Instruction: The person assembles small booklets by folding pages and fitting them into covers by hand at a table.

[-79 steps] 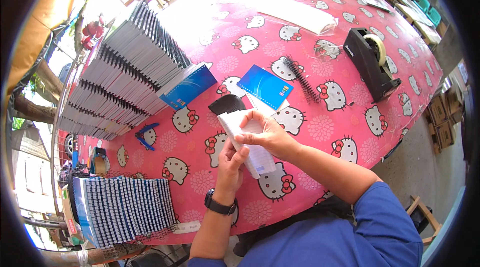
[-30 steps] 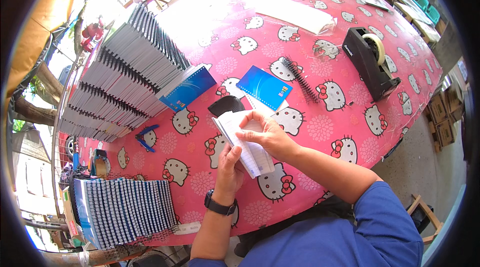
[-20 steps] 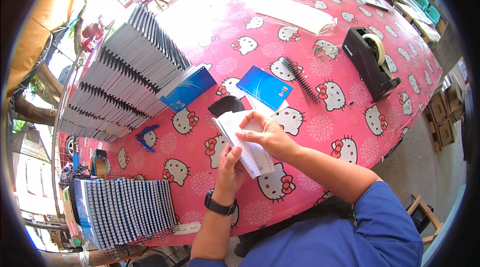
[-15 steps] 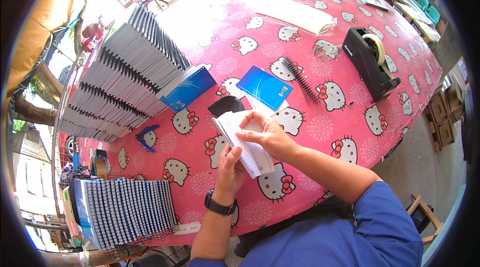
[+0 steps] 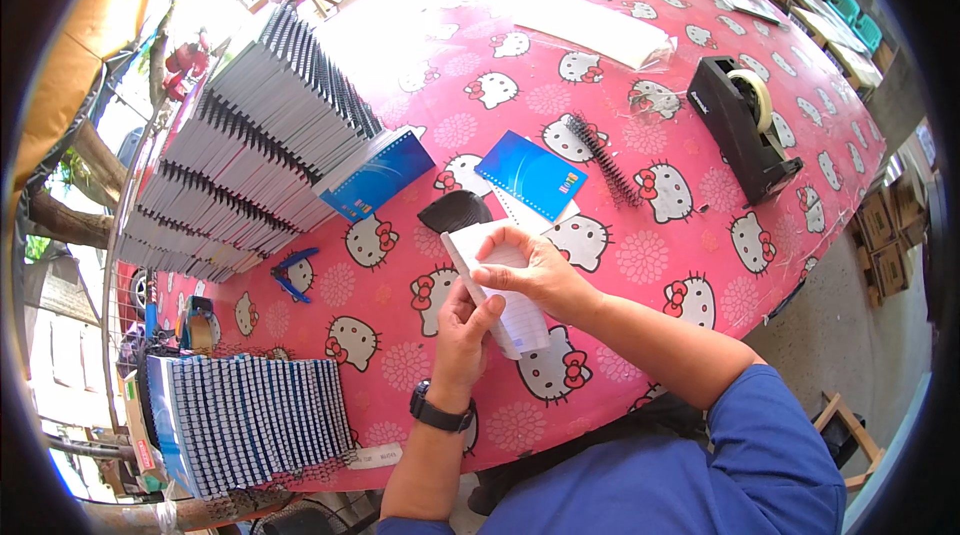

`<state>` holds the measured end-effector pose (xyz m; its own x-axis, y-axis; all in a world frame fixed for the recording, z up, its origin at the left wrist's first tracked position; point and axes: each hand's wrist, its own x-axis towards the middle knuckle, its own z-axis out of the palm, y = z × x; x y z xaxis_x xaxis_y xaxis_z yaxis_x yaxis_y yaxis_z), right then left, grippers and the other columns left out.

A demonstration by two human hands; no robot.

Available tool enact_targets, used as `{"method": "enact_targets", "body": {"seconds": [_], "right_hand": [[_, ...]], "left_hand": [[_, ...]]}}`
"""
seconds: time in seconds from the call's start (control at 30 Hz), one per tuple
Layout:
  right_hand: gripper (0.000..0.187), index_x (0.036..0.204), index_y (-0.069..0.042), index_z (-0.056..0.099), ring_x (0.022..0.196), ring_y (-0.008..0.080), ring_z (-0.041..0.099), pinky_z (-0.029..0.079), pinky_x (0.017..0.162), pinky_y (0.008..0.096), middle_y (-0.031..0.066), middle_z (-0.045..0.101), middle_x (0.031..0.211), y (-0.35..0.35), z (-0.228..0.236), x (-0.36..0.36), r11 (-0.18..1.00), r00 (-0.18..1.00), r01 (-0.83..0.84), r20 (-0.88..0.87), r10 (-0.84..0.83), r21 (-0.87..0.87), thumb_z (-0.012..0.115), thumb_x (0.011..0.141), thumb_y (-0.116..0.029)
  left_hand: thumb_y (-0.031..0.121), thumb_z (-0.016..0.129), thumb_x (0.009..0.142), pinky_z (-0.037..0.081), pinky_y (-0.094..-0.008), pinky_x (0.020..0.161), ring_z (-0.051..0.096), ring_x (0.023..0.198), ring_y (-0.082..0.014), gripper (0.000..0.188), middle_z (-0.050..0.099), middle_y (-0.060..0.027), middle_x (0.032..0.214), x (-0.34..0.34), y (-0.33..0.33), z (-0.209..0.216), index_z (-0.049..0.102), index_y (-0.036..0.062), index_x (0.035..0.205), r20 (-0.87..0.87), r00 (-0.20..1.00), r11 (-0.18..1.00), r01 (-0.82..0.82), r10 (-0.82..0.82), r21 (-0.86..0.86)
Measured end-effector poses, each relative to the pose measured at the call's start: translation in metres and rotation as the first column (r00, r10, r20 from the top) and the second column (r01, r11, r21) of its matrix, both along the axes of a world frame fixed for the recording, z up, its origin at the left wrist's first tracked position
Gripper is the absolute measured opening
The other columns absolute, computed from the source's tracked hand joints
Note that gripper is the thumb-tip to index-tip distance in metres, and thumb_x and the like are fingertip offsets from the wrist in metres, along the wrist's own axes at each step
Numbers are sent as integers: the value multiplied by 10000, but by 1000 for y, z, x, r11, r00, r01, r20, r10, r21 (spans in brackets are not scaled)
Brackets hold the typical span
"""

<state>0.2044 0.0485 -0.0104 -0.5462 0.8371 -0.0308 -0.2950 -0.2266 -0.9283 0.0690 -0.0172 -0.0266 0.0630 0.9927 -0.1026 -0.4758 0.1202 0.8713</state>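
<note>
My left hand [image 5: 465, 330], with a black watch on its wrist, grips the lower left edge of a small stack of lined pages [image 5: 520, 323]. At the upper part of the same pages is my right hand [image 5: 545, 275], thumb and fingers curled into a pinch on the paper. Just beyond the pages lies a black rounded object [image 5: 455, 211]. A blue notebook cover [image 5: 532, 175] with punched edge holes rests on a white punched sheet [image 5: 520, 213]. To its right is a black binding coil [image 5: 605, 161].
Tall rows of coil-bound notebooks [image 5: 250, 145] stand at the left, more bound notebooks [image 5: 255, 425] at the near left. Blue-handled pliers [image 5: 292, 277] lie between them. A black tape dispenser [image 5: 738, 130] and white plastic-wrapped sheets [image 5: 595, 30] sit on the pink patterned tablecloth [image 5: 640, 375].
The pages have turned in my hands and now show more of their edge and less of the open lined face. My left thumb has shifted slightly right; the right hand barely moved.
</note>
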Motion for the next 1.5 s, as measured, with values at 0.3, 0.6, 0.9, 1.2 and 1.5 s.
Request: {"method": "enact_targets", "body": {"seconds": [0.3,0.6,0.9,1.2,1.5], "right_hand": [[426,928,-91,516,801,85,530,443,697,235,6,553,850,2,-2,0,1000,1000,-1,32,0,8,774,712,-353],[439,919,-82,519,807,94,531,442,702,242,24,558,855,2,-4,-1,1000,1000,7,5,-7,4,761,719,-388],[436,922,-73,526,822,101,538,446,720,244,35,565,874,2,-3,-1,1000,999,24,30,-24,3,764,714,-374],[335,932,-91,525,809,68,541,459,697,231,2,564,869,2,-2,-1,999,999,29,19,-28,-36,750,756,-264],[348,929,-86,523,799,63,535,450,694,220,-1,562,865,1,-3,-2,999,999,33,-18,-34,-38,763,742,-255]], "left_hand": [[212,677,808,406,-269,866,520,993,-111,497,543,-60,1089,0,0,-2,446,-9,1189,3,1000,1000,-5,5,-11],[248,664,815,416,-271,868,529,1002,-118,542,541,-70,1096,0,-1,1,425,-21,1221,10,1000,1000,0,0,-18],[279,644,828,434,-271,859,543,994,-121,553,545,-76,1094,0,-1,0,417,-25,1230,-5,1000,1000,13,-13,-29],[365,595,841,490,-317,858,579,1003,-169,603,541,-101,1109,0,0,1,367,-18,1247,-30,999,1000,9,-10,-20],[277,631,836,448,-273,835,554,951,-122,495,556,-74,1062,2,0,4,444,-18,1186,30,1000,999,-4,5,-51]]}}
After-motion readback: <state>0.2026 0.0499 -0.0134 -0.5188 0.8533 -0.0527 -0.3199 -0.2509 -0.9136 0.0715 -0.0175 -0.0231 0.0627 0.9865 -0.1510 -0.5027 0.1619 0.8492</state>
